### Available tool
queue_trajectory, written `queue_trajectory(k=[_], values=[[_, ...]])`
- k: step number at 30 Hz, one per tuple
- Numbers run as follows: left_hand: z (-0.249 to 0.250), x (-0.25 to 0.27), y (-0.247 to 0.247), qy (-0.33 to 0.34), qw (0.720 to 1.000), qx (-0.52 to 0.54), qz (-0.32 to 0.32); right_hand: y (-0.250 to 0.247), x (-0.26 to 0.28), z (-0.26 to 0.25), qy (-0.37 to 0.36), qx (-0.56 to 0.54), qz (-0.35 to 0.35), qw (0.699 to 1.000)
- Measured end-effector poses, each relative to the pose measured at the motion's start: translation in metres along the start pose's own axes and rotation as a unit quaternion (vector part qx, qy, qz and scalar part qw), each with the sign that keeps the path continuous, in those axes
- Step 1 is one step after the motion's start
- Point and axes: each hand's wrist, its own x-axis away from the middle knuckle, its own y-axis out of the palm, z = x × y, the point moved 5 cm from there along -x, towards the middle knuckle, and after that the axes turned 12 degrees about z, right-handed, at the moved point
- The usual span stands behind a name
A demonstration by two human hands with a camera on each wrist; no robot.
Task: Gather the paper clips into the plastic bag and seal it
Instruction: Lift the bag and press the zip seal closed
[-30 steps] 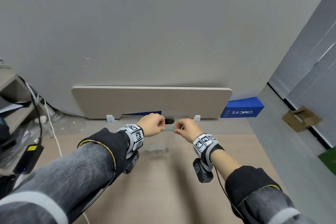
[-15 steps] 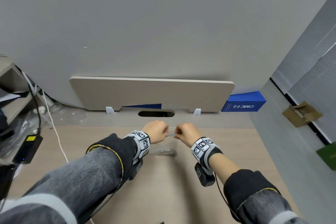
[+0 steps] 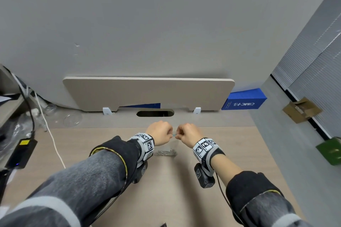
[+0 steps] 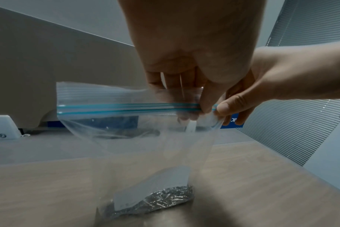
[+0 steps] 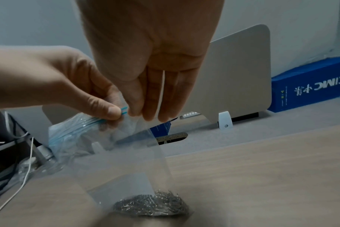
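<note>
A clear plastic zip bag (image 4: 145,145) with a blue zip strip (image 4: 126,107) hangs upright over the desk. A heap of silver paper clips (image 4: 165,198) lies in its bottom, which is at the desk top. My left hand (image 4: 203,110) pinches the strip near its right end. My right hand (image 5: 136,113) pinches the same strip right beside it, with only a short blue piece (image 5: 123,109) showing between the thumbs. In the head view, left hand (image 3: 162,132) and right hand (image 3: 186,133) almost touch above the clips (image 3: 166,152).
A beige divider panel (image 3: 147,92) stands at the desk's back, with a cable slot (image 3: 155,113) in front of it. A blue box (image 3: 243,102) lies at the back right. Cables and a black adapter (image 3: 20,153) sit at the left.
The two hands have come closer together along the zip strip, and the blue stretch between them has shrunk. Both hands and the bag sit lower and nearer to me.
</note>
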Motion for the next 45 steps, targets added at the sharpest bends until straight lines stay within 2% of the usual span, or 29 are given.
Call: queue_trajectory(k=[4, 9, 16, 20, 25, 36, 38, 42, 45], values=[[0.002, -0.001, 0.000, -0.002, 1.000, -0.001, 0.012, 0.001, 0.002, -0.005, -0.025, 0.017, 0.003, 1.000], [-0.003, 0.000, 0.003, 0.003, 1.000, 0.017, -0.010, -0.004, 0.004, -0.004, -0.030, 0.030, 0.025, 0.999], [-0.035, 0.003, -0.003, -0.028, 0.998, -0.042, -0.023, -0.021, 0.004, 0.015, 0.012, 0.026, 0.049, 0.998], [-0.051, 0.005, -0.010, -0.043, 0.998, -0.030, -0.026, -0.028, 0.004, 0.029, 0.045, 0.033, 0.062, 0.997], [-0.052, 0.004, -0.009, -0.041, 0.998, -0.024, -0.050, -0.029, 0.005, 0.030, 0.047, 0.051, 0.071, 0.995], [-0.047, 0.004, -0.011, -0.024, 0.999, -0.019, -0.041, -0.030, 0.004, 0.031, 0.067, 0.093, 0.061, 0.992], [-0.044, 0.004, -0.013, -0.015, 0.999, -0.018, -0.036, -0.030, 0.003, 0.025, 0.047, 0.111, 0.050, 0.991], [-0.036, 0.001, -0.015, 0.010, 1.000, 0.001, -0.028, -0.022, 0.003, -0.007, -0.056, 0.135, 0.027, 0.989], [-0.034, 0.000, -0.017, 0.013, 1.000, 0.019, -0.020, -0.020, 0.001, -0.020, -0.064, 0.113, 0.024, 0.991]])
